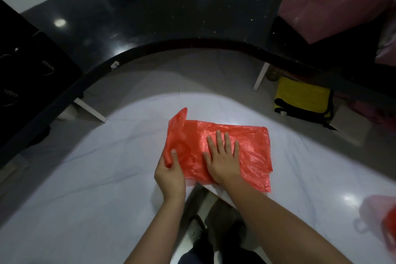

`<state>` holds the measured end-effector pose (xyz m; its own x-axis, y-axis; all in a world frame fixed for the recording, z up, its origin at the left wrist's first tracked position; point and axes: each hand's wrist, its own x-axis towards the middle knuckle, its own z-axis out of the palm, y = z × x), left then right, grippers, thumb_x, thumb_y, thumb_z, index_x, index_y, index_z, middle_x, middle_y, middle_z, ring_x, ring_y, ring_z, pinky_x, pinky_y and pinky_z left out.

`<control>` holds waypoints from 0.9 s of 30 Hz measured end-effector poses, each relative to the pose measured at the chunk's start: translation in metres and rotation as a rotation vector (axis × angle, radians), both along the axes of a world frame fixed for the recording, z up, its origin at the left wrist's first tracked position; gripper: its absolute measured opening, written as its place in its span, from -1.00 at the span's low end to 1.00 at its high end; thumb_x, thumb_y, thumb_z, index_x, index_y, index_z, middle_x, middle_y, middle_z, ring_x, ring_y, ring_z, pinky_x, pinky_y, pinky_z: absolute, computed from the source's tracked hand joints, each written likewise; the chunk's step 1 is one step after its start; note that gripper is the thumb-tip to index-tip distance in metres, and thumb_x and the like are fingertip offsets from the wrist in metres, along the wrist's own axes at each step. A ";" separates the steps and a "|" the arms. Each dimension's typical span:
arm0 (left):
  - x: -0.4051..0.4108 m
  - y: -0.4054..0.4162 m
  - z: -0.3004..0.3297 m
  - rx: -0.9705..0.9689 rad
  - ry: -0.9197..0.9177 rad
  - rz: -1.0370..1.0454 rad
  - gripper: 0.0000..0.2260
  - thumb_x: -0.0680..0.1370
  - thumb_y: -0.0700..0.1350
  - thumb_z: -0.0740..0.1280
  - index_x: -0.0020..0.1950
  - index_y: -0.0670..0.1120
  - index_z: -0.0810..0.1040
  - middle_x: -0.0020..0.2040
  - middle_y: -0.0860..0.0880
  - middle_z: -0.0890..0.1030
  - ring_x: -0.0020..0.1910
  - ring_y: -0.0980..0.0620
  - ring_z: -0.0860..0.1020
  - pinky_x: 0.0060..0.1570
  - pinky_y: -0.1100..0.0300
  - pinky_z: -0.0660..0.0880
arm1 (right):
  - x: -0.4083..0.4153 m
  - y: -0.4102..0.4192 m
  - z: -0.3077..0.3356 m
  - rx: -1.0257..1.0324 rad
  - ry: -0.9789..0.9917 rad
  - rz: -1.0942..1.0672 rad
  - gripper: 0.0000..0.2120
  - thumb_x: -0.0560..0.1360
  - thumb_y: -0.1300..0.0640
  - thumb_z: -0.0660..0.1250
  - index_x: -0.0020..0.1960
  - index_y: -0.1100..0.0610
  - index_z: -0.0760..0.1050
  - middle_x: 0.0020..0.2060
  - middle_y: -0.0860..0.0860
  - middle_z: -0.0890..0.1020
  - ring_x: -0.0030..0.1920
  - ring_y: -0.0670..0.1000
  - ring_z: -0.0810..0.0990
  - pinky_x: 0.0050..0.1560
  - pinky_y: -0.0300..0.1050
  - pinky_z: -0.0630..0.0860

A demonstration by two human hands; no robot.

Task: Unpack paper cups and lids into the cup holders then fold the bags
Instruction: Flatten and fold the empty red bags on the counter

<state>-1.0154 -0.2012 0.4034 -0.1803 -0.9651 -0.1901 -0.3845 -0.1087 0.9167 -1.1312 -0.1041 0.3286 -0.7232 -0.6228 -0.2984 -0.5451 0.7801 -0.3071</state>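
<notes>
A red plastic bag (252,146) lies flattened on the white table (96,178) near its front edge. My right hand (222,156) presses flat on the middle of the bag with straight, spread fingers. My left hand (170,171) pinches the bag's left end, where the handles are lifted and curl upward off the table. No cups, lids or cup holders are in view.
A black curved counter (171,17) arcs behind the table. A pink bag (334,0) stands at the back right, a yellow and black bag (304,98) lies on the floor, and pale and red plastic (381,218) sits at the table's right edge.
</notes>
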 end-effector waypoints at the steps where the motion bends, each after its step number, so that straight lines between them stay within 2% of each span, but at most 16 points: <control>1: -0.002 0.004 0.005 -0.032 -0.006 -0.039 -0.68 0.64 0.08 0.31 0.28 -0.06 0.65 0.14 -0.02 0.70 0.12 -0.01 0.65 0.21 0.07 0.57 | -0.003 0.005 0.004 -0.035 -0.012 -0.008 -0.39 0.62 -0.31 -0.32 0.62 -0.17 -0.29 0.61 -0.04 -0.32 0.56 0.03 -0.47 0.55 0.23 -0.37; 3: -0.006 0.012 0.012 -0.068 0.007 -0.125 -0.66 0.63 0.10 0.30 0.35 0.01 0.61 0.21 0.03 0.68 0.18 0.05 0.63 0.24 0.13 0.54 | -0.009 0.028 0.011 -0.081 0.019 -0.061 -0.40 0.62 -0.30 -0.34 0.62 -0.16 -0.27 0.61 -0.04 -0.32 0.56 0.01 -0.45 0.55 0.15 -0.40; 5: -0.010 0.022 0.016 -0.097 0.045 -0.239 -0.65 0.64 0.00 0.32 0.44 0.10 0.52 0.33 0.09 0.60 0.29 0.11 0.57 0.31 0.17 0.50 | -0.013 0.066 0.014 -0.074 0.087 -0.125 -0.40 0.62 -0.31 -0.36 0.62 -0.17 -0.24 0.61 -0.05 -0.30 0.57 -0.01 -0.43 0.51 0.10 -0.48; 8: -0.017 0.043 0.016 -0.241 0.075 -0.488 -0.41 0.58 -0.22 0.41 0.54 0.16 0.35 0.51 0.13 0.41 0.47 0.21 0.37 0.36 0.39 0.35 | -0.013 0.129 0.007 -0.029 0.077 -0.159 -0.42 0.64 -0.28 -0.32 0.62 -0.16 -0.27 0.61 -0.05 -0.29 0.58 -0.03 -0.40 0.52 0.08 -0.48; 9: -0.020 0.051 0.014 -0.331 0.057 -0.576 -0.36 0.56 -0.27 0.44 0.57 0.11 0.32 0.54 0.10 0.36 0.51 0.19 0.32 0.40 0.35 0.33 | -0.012 0.144 0.004 -0.032 0.036 -0.148 -0.43 0.65 -0.26 -0.31 0.62 -0.14 -0.29 0.61 -0.05 -0.29 0.59 -0.02 -0.38 0.54 0.06 -0.44; 11: -0.028 0.067 0.007 -0.526 0.001 -0.729 -0.33 0.52 -0.31 0.47 0.57 -0.03 0.32 0.57 0.00 0.33 0.55 0.02 0.31 0.47 0.10 0.34 | -0.014 0.162 0.000 -0.070 -0.036 -0.104 -0.42 0.64 -0.22 -0.25 0.61 -0.09 -0.26 0.60 -0.07 -0.25 0.62 0.00 -0.29 0.56 -0.03 -0.37; 14: -0.037 0.094 -0.006 -0.716 -0.100 -0.906 -0.38 0.50 -0.22 0.45 0.55 -0.08 0.37 0.55 -0.10 0.35 0.54 -0.14 0.32 0.47 -0.22 0.29 | -0.020 0.172 0.000 -0.197 -0.098 -0.088 -0.46 0.70 -0.08 -0.10 0.62 -0.02 -0.13 0.61 -0.08 -0.10 0.63 0.00 -0.12 0.55 -0.16 -0.31; 16: -0.040 0.108 -0.017 -0.765 -0.177 -1.026 -0.38 0.50 -0.14 0.40 0.56 -0.07 0.35 0.56 -0.09 0.33 0.55 -0.14 0.29 0.46 -0.27 0.27 | -0.026 0.178 0.003 -0.310 -0.171 -0.121 -0.50 0.73 0.02 0.00 0.64 -0.05 -0.02 0.62 -0.05 0.05 0.63 -0.03 0.00 0.59 -0.15 -0.19; 18: -0.044 0.120 -0.030 -0.778 -0.279 -1.161 -0.28 0.47 -0.01 0.40 0.61 -0.04 0.27 0.59 -0.08 0.28 0.57 -0.13 0.24 0.46 -0.28 0.26 | -0.032 0.189 0.008 -0.360 -0.200 -0.156 -0.52 0.74 0.05 0.02 0.64 -0.10 0.04 0.62 -0.06 0.15 0.61 -0.07 0.09 0.60 -0.10 -0.01; 19: -0.047 0.125 -0.037 -0.784 -0.349 -1.229 -0.21 0.44 0.04 0.45 0.62 -0.02 0.21 0.60 -0.08 0.26 0.58 -0.13 0.22 0.47 -0.28 0.25 | -0.035 0.197 0.009 -0.335 -0.174 -0.170 -0.52 0.74 0.07 0.00 0.64 -0.09 0.05 0.62 -0.07 0.16 0.61 -0.08 0.08 0.60 -0.09 0.00; 21: -0.052 0.133 -0.051 -0.810 -0.499 -1.344 -0.08 0.43 0.09 0.52 0.65 0.01 0.08 0.64 -0.06 0.15 0.61 -0.13 0.12 0.51 -0.25 0.15 | -0.038 0.212 0.008 -0.172 -0.085 -0.143 -0.49 0.73 0.15 -0.03 0.65 -0.04 -0.03 0.63 -0.06 0.06 0.62 -0.07 -0.10 0.60 -0.06 -0.19; 23: -0.056 0.140 -0.062 -0.830 -0.619 -1.445 -0.09 0.53 0.10 0.41 0.66 0.07 -0.16 0.66 -0.01 -0.15 0.64 -0.10 -0.13 0.55 -0.22 -0.15 | -0.041 0.223 0.007 -0.073 -0.060 -0.052 -0.43 0.71 0.18 -0.03 0.64 -0.09 -0.17 0.62 -0.10 -0.09 0.61 -0.05 -0.23 0.58 -0.03 -0.30; 25: -0.056 0.142 -0.068 -0.805 -0.709 -1.532 -0.17 0.62 0.11 0.27 0.63 0.10 -0.30 0.64 0.01 -0.29 0.60 -0.07 -0.32 0.53 -0.19 -0.34 | -0.046 0.229 0.010 -0.114 -0.110 -0.017 -0.47 0.73 0.09 -0.05 0.62 -0.16 -0.18 0.61 -0.17 -0.10 0.61 -0.09 -0.21 0.57 -0.10 -0.29; 27: -0.052 0.139 -0.069 -0.815 -0.738 -1.558 -0.25 0.64 0.13 0.17 0.64 0.09 -0.29 0.65 -0.01 -0.26 0.60 -0.07 -0.35 0.53 -0.21 -0.33 | -0.051 0.231 0.014 -0.193 -0.156 -0.073 -0.52 0.74 -0.04 -0.06 0.63 -0.15 -0.04 0.60 -0.20 0.00 0.61 -0.13 -0.11 0.55 -0.19 -0.23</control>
